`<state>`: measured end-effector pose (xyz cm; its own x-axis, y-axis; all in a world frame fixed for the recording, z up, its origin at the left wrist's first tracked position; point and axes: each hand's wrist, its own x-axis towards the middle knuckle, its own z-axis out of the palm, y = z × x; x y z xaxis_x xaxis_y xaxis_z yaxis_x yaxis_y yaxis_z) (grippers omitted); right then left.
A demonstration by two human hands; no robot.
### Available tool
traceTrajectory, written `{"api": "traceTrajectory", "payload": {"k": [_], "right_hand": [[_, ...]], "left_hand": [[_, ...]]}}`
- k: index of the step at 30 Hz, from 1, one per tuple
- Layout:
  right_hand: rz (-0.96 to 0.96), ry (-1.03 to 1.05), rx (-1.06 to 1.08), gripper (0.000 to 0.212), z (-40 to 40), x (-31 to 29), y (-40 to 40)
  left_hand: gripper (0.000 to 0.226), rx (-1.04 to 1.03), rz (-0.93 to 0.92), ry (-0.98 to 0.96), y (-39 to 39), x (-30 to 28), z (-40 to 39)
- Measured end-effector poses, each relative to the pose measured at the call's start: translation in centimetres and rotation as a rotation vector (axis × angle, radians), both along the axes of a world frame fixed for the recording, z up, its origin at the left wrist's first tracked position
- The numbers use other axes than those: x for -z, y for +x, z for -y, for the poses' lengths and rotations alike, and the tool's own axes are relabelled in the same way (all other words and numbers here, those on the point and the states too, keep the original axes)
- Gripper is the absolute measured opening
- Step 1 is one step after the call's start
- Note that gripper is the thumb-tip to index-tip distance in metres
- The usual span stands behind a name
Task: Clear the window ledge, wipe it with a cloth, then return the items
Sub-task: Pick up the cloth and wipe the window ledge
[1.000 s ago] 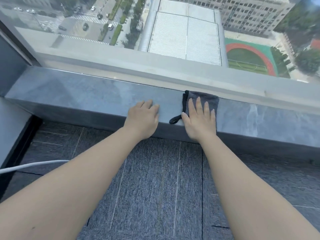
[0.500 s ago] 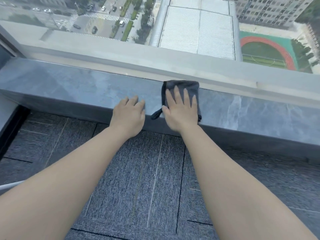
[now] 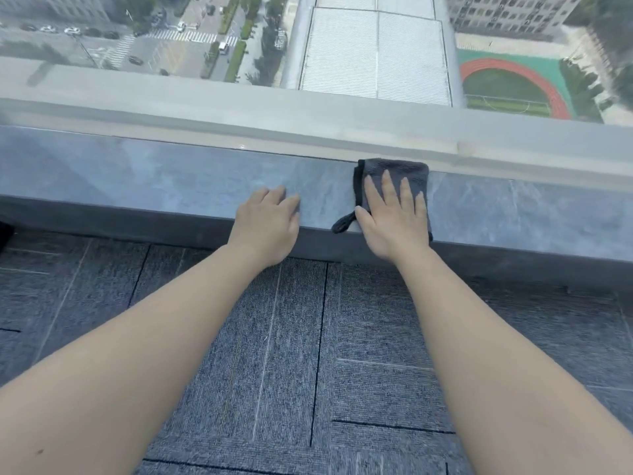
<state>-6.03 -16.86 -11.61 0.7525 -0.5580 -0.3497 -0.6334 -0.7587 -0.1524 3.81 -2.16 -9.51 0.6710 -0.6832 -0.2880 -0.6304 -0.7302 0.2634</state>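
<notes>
A wide window [image 3: 376,46] fills the top of the view, looking far down on streets, a pale flat roof and a red running track around a green field. Directly below the window runs the grey stone window ledge [image 3: 137,180], stretching from one side of the view to the other, its surface bare apart from my hands and one cloth. Below the ledge lies dark blue-grey carpet tile flooring [image 3: 291,354], crossed by my two bare forearms reaching forward.

On the ledge, toward its right half, sits a folded dark grey cloth [image 3: 411,169] with a black edge; its far side touches the back of the ledge by the window frame. A small black loop [image 3: 342,224] from the cloth hangs at the ledge's front edge. My right hand [image 3: 390,217] lies flat on the cloth, fingers spread and straight, pressing rather than gripping. My left hand [image 3: 267,228] rests on the ledge's front edge, just beside the cloth and apart from it, fingers together and seemingly relaxed, holding nothing.
</notes>
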Motion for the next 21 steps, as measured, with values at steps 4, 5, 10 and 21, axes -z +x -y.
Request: {"api": "traceTrajectory", "payload": {"k": [4,5,10,21], "right_hand": [[-0.025,-0.008,0.161,0.059,2.6,-0.1,-2.6],[-0.028,-0.005,0.202,0.059,3.1,-0.2,-3.1],[-0.023,0.006,0.306,0.058,3.7,0.1,-2.3],[0.040,0.055,-0.150,0.056,3.6,0.1,-2.9]], "left_hand": [[0.042,0.048,0.013,0.004,-1.2,0.1,1.7],[0.042,0.060,0.015,0.006,-1.4,0.1,2.1],[0.043,0.108,0.015,0.013,-2.4,0.1,4.0],[0.047,0.090,-0.060,0.111,-3.3,-0.5,4.7]]}}
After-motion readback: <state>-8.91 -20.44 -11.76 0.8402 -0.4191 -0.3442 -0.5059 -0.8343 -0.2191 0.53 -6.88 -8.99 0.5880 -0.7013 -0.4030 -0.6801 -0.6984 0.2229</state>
